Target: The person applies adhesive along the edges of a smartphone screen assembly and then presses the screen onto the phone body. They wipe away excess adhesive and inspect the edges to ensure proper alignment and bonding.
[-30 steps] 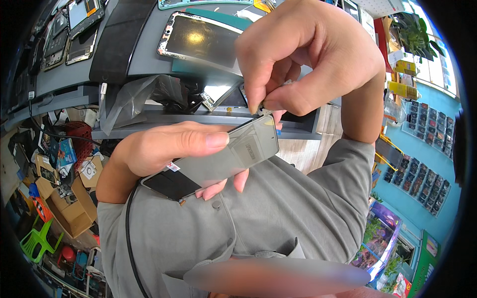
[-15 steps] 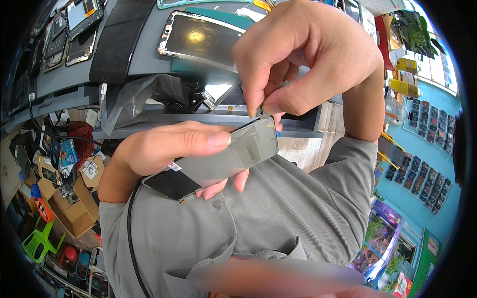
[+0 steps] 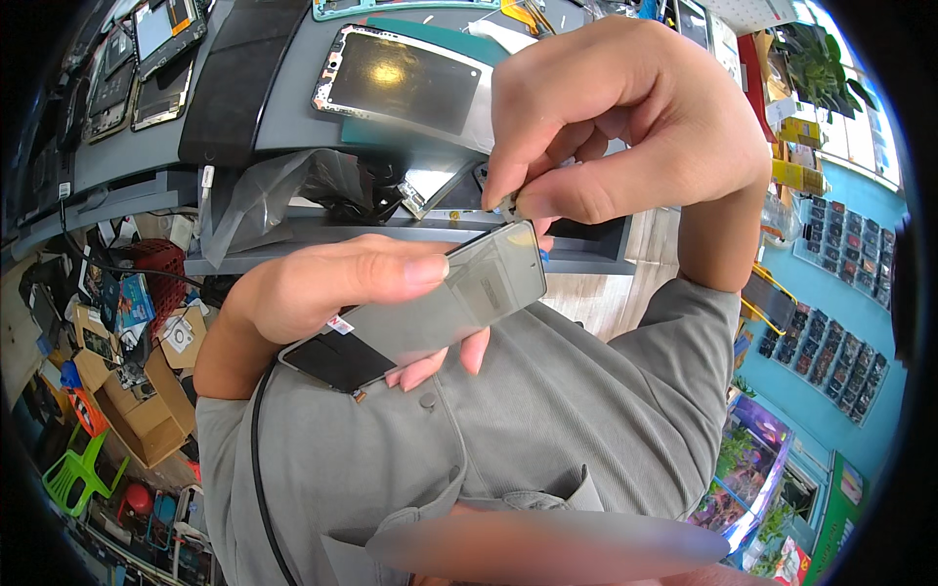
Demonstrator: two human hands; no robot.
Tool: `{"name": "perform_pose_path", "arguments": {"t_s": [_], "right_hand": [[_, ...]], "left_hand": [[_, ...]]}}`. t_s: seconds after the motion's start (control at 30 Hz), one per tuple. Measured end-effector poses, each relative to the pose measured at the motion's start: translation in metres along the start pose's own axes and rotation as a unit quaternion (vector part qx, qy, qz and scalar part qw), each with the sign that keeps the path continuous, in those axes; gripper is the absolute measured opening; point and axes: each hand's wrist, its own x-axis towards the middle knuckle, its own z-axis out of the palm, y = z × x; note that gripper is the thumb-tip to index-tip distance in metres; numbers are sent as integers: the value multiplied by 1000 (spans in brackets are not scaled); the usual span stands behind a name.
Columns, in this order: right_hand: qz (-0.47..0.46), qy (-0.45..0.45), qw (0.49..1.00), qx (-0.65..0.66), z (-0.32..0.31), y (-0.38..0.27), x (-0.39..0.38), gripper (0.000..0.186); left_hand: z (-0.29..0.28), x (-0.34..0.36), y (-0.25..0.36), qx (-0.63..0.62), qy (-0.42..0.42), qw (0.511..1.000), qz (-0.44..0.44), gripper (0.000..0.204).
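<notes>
My left hand (image 3: 337, 283) holds a slim phone screen panel (image 3: 415, 332) tilted, its right end raised. The thumb lies along the upper edge and fingertips show below. A short flex cable (image 3: 360, 397) sticks out at the panel's lower left corner, and a small white tag (image 3: 340, 324) sits on its surface. Above the panel's upper right corner, my right hand (image 3: 625, 127) is closed in a pinch. Between its thumb and forefinger sits a small greyish piece (image 3: 509, 205), too small to name. I cannot tell whether it touches the panel.
On the grey bench, a phone frame (image 3: 405, 78) lies over a green mat (image 3: 459, 39). More opened phones (image 3: 161, 93) lie at the far left. A plastic bag (image 3: 254, 200) and phone parts fill the open drawer. A cardboard box (image 3: 147, 415) and green chair (image 3: 83, 474) stand lower left.
My right hand has shifted slightly to the right and away from me, lifting its pinch a little at the panel's corner. The left hand and panel have hardly moved.
</notes>
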Motion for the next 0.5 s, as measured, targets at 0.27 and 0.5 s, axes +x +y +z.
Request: {"name": "perform_pose_path", "arguments": {"t_s": [0.27,0.5], "right_hand": [[32,74,996,-34,14,-9,-6,14],[76,125,989,-27,23,-16,-9,16]], "left_hand": [[-1,3,-1,-4,1,1000,27,93],[2,2,2,-21,5,999,45,64]]}}
